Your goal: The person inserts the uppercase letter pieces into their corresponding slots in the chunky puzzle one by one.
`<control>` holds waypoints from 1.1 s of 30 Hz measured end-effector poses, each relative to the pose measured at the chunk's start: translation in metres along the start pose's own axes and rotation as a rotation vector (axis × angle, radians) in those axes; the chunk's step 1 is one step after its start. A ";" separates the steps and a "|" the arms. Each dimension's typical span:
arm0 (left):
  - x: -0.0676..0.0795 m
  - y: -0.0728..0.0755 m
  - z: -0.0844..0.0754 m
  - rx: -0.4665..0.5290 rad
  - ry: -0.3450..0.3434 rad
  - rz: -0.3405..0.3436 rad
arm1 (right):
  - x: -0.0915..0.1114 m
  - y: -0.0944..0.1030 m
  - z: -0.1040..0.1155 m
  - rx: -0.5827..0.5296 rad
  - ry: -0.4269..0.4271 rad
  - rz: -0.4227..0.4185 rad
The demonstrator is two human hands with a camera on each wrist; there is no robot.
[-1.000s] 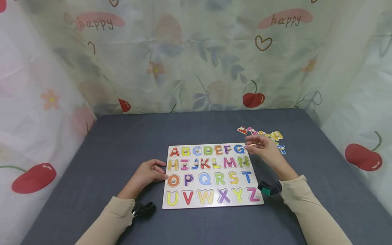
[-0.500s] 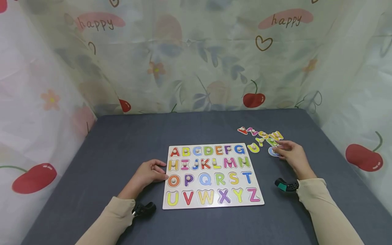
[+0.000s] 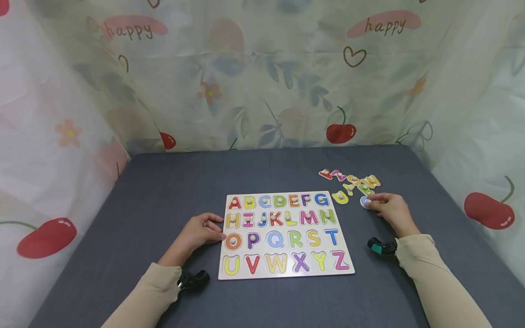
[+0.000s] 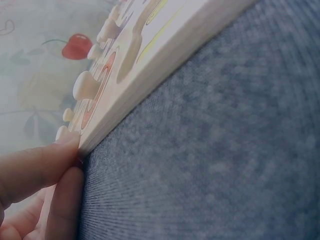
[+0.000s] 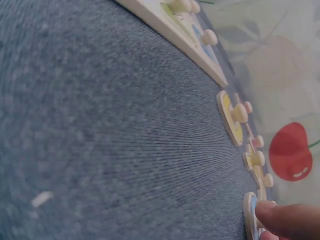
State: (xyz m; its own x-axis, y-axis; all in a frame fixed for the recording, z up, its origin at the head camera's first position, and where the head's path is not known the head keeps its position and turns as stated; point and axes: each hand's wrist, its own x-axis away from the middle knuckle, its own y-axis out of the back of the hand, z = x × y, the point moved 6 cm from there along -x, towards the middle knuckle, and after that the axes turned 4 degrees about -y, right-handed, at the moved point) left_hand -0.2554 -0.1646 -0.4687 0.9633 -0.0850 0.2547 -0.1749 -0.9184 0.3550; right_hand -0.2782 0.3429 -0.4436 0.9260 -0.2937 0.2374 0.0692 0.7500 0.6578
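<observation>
A white wooden alphabet puzzle board (image 3: 283, 228) lies flat on the dark cloth. My left hand (image 3: 201, 229) rests against its left edge beside the orange O piece (image 3: 233, 242). In the left wrist view the thumb (image 4: 62, 150) touches the board's edge. To the right of the board, my right hand (image 3: 391, 210) pinches a rounded blue letter piece (image 3: 364, 202). The right wrist view has the thumb (image 5: 280, 217) against that blue piece (image 5: 253, 215), which stays low at the cloth; the other fingers are mostly out of frame.
Loose knobbed letters lie behind the right hand: yellow U (image 3: 340, 197), Y (image 3: 348, 189), green R (image 3: 366, 189), W (image 3: 371, 181), S (image 3: 353, 180), pink Z (image 3: 338, 175) and red V (image 3: 325, 174). Pieces with knobs fill the board's upper rows. A printed curtain (image 3: 254, 91) encloses the table.
My right hand has moved right, from the board's upper right corner to the loose letters, and now pinches the blue piece. The left hand stays at the board's edge.
</observation>
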 end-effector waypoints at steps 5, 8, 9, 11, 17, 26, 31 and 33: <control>0.001 0.000 -0.001 -0.004 -0.004 0.000 | 0.000 0.000 0.003 0.030 0.005 -0.032; 0.001 0.000 -0.001 -0.004 -0.008 -0.001 | 0.001 -0.001 0.005 0.039 0.008 -0.031; 0.001 0.000 -0.001 -0.004 -0.009 0.000 | 0.000 -0.001 0.005 0.041 0.007 -0.029; 0.001 0.000 -0.002 0.000 -0.007 0.000 | 0.000 0.000 0.004 0.040 0.000 -0.028; 0.001 0.000 -0.001 0.006 -0.003 -0.001 | 0.004 0.000 0.007 0.046 0.012 -0.037; 0.000 0.001 0.000 -0.006 0.004 -0.001 | 0.024 -0.020 0.047 0.070 0.118 0.035; 0.000 0.001 0.000 -0.004 -0.003 -0.001 | 0.041 -0.045 0.076 0.041 0.223 0.110; 0.000 0.000 0.000 -0.001 -0.005 -0.005 | 0.049 -0.057 0.088 0.032 0.252 0.137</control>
State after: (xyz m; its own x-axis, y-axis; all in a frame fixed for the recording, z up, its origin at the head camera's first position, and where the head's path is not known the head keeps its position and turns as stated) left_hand -0.2556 -0.1647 -0.4684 0.9650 -0.0826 0.2488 -0.1707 -0.9183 0.3573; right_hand -0.2694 0.2336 -0.4068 0.9892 -0.0312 0.1431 -0.0710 0.7522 0.6551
